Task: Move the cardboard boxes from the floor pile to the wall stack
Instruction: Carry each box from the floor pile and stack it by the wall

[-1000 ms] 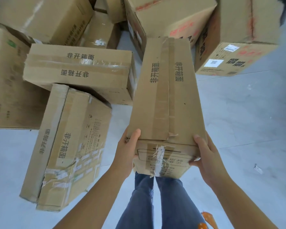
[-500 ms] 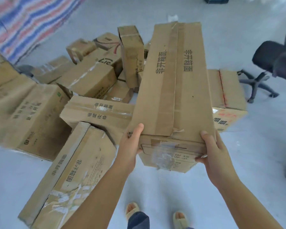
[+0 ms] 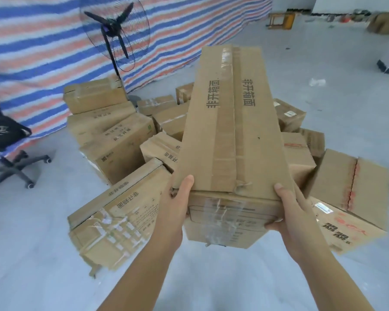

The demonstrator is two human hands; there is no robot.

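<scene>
Striped tarp (image 3: 43, 41) now fills the background; both hands still grip the long box (image 3: 229, 131).

A black standing fan (image 3: 116, 32) stands before a striped tarp (image 3: 43, 41), an office chair (image 3: 2, 140) at left on the grey floor (image 3: 323, 63).

- Bright, even daylight; shadows on the floor (image 3: 323, 63) are faint and soft.
- Wide-angle bending curves the edges.
- Slight blur softens the fan (image 3: 115, 30) and office chair (image 3: 2, 135), far left of the hands.
</scene>
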